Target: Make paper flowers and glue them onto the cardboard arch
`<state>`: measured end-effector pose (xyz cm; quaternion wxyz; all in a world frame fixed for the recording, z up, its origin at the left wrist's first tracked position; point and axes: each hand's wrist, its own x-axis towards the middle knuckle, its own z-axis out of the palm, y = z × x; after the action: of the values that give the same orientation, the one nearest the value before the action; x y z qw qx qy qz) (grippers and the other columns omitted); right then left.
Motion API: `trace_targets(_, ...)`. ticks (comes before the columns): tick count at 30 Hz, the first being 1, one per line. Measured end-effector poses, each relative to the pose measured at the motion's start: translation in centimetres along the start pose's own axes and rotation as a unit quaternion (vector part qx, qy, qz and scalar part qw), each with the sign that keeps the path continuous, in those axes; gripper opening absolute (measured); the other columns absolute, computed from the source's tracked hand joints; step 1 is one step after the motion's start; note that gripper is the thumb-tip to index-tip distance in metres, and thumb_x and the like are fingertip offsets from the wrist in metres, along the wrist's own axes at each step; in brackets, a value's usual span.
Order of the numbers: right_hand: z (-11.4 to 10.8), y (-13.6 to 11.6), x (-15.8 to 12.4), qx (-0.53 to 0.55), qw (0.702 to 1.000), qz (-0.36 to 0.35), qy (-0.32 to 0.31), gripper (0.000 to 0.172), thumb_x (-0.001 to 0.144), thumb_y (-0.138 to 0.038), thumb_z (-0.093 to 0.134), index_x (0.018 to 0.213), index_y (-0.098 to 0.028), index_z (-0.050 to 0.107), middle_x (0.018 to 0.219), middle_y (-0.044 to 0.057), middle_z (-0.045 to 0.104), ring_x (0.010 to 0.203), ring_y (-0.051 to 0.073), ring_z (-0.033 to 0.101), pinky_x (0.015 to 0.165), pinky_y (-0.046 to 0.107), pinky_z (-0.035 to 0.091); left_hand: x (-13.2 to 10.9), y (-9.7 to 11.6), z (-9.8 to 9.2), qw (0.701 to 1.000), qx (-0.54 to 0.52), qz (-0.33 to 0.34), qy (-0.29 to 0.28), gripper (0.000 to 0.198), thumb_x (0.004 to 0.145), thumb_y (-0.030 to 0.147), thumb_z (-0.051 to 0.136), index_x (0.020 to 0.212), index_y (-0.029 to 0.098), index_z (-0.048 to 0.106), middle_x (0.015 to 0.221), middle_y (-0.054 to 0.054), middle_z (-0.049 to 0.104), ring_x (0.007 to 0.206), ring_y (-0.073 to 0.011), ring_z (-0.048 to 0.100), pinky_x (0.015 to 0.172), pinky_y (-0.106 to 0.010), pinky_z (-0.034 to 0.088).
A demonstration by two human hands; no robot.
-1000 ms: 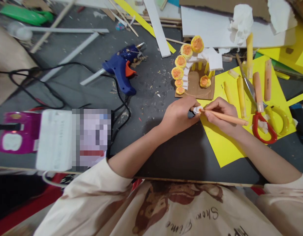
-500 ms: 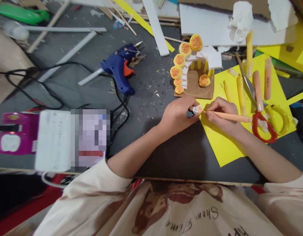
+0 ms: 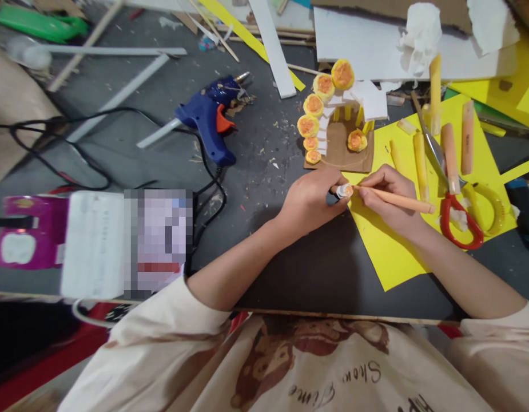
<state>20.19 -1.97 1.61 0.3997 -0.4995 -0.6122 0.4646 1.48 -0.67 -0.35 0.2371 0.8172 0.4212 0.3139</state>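
Observation:
Between the thumb and fingers of my left hand (image 3: 309, 200) is a small white roll (image 3: 343, 191) with orange colour on its end; the rest of it is hidden. My right hand (image 3: 390, 197) grips an orange marker (image 3: 404, 201) like a pen, its tip at or just beside the roll's coloured end. Just beyond my hands stands a cardboard model (image 3: 345, 163) with white steps. Yellow-rimmed rounds with orange centres (image 3: 307, 126) line its left side, and one more sits inside. Under my right hand lies a yellow sheet (image 3: 388, 269).
Scissors with red and yellow handles (image 3: 464, 232), several yellow markers (image 3: 421, 166) and other orange markers (image 3: 467, 137) lie at the right. A blue glue gun (image 3: 210, 117) with a black cord is at the left, near a white power box (image 3: 95, 246). White board (image 3: 376, 51) lies behind.
The orange marker's back end has swung slightly left and its tip has shifted a little at the roll. My left hand stays almost still.

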Motion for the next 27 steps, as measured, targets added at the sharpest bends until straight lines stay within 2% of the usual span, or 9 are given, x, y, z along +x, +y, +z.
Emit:
trace_targets(7,-0.04,0.15,-0.15,0.001,1.000,0.012,-0.015,0.035,0.076,-0.045,0.073,0.063,-0.020,0.051,0.057,-0.004,0.054,0.053,0.009,0.048,0.048,0.023,0.034,-0.04,0.02,-0.05,1.000,-0.005,-0.008,-0.005,0.002,0.081,0.019,0.059,0.082,0.017,0.059,0.074,0.001,0.061,0.065,-0.0112,0.052,0.061,-0.023,0.038)
trace_targets(13,0.17,-0.03,-0.06,-0.005,1.000,0.003,0.009,0.035,0.079,-0.053,0.069,0.072,-0.022,0.054,0.064,-0.002,0.058,0.057,0.011,0.053,0.050,0.025,0.038,-0.02,0.05,0.02,1.000,0.011,-0.018,-0.014,0.006,0.084,0.024,0.058,0.083,0.018,0.058,0.073,0.000,0.062,0.065,-0.0117,0.053,0.061,-0.023,0.038)
trace_targets(27,0.24,0.38,-0.21,-0.034,0.997,-0.039,-0.055,0.024,0.082,-0.044,0.067,0.082,-0.021,0.063,0.077,0.002,0.068,0.065,0.013,0.060,0.056,0.025,0.044,-0.07,-0.04,-0.04,1.000,0.013,0.012,-0.003,0.003,0.082,0.020,0.060,0.082,0.017,0.059,0.072,0.000,0.062,0.063,-0.0119,0.052,0.059,-0.023,0.036)
